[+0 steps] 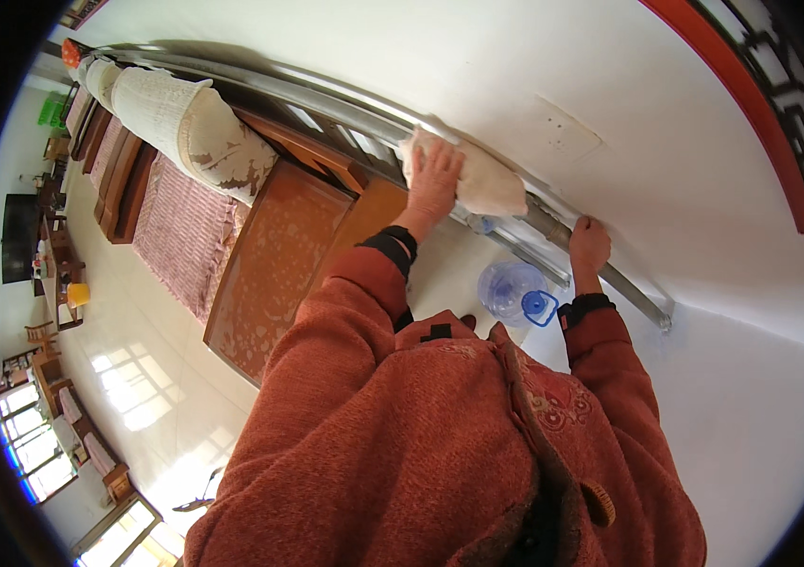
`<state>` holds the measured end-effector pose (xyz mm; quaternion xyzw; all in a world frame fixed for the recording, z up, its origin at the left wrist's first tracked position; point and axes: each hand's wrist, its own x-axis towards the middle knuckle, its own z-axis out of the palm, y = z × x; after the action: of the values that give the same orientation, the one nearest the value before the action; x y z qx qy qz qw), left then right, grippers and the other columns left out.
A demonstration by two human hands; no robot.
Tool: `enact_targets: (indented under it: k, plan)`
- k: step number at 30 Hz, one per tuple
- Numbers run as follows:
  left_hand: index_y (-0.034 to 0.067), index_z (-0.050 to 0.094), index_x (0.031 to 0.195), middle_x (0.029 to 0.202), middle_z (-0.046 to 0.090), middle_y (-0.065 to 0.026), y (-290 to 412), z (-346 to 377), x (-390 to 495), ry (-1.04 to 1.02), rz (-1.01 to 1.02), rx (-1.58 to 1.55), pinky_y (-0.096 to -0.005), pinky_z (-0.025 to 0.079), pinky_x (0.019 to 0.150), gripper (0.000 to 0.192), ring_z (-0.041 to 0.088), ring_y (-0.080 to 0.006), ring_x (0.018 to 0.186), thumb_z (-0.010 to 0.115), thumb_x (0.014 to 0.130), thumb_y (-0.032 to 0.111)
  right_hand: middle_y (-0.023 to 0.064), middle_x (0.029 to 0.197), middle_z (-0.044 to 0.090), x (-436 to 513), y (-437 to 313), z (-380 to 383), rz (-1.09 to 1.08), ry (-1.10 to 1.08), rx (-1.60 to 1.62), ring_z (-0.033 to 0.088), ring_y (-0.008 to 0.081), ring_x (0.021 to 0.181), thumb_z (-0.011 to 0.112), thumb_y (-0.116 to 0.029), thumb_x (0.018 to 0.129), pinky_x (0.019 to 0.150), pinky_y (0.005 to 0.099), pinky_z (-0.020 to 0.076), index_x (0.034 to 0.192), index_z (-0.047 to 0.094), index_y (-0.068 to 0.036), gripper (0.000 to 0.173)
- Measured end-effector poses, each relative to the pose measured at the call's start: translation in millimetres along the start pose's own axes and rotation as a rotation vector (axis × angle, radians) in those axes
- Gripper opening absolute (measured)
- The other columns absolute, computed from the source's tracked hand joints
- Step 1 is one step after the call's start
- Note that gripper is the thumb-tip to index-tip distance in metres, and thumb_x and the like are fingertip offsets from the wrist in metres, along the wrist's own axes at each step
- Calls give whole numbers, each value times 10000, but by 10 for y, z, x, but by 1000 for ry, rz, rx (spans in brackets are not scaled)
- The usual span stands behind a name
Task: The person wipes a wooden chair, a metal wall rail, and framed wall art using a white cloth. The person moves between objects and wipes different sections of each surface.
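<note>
My left hand (pixel 434 177) lies over a folded cream cloth (pixel 490 177), fingers bent around it on top of a grey metal pipe (pixel 632 294). The pipe runs along the white wall (pixel 501 78) and ends near the corner. My right hand (pixel 590 244) is closed around the pipe between the cloth and that end. A lower metal rail (pixel 533 259) lies alongside. Below my hands, a clear plastic water bottle (pixel 508 287) with a blue cap and handle stands on the floor.
To the left are a brown wooden table (pixel 281 255), a bench with a pink woven cover (pixel 186 230) and a pale covered bolster (pixel 154 113). A wall plate (pixel 565 127) sits above the pipe. Red trim (pixel 742 99) crosses the upper right. A yellow bucket (pixel 78 294) is far left.
</note>
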<state>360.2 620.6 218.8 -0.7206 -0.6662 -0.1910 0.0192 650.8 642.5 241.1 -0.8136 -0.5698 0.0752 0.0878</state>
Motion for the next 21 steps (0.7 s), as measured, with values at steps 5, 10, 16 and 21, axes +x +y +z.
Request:
enact_targets:
  k: [5,10,16,21]
  plan:
    - [128,440,1240,1237,424,-110,731,109,-89,-92,127,-48,-527,177,1031,560,329,-295,1235,580,698,118,148,860,653,18,-1,-19,-20,-50,-22,621,359,802,405,-354,818,691,471,490,843,666,-107,360]
    - [224,484,1216,1174,454,-105,1062,68,-143,-38,200,-127,-517,202,1019,519,361,-300,1188,585,713,148,137,855,655,1,-1,-45,-48,-76,-14,624,348,795,412,-361,831,684,460,495,853,662,-112,354]
    - [261,532,1155,1129,481,-85,954,68,-102,38,282,-96,-479,287,979,450,409,-269,1147,575,721,150,138,872,651,-25,21,-36,-91,-51,-20,619,354,794,426,-364,835,688,471,489,842,658,-109,345]
    - [271,536,1130,1098,485,-60,763,107,-92,85,319,-170,-438,296,977,421,427,-250,1124,576,722,171,164,867,644,-10,50,2,-92,-3,-25,613,367,791,419,-323,833,696,489,481,836,654,-77,340]
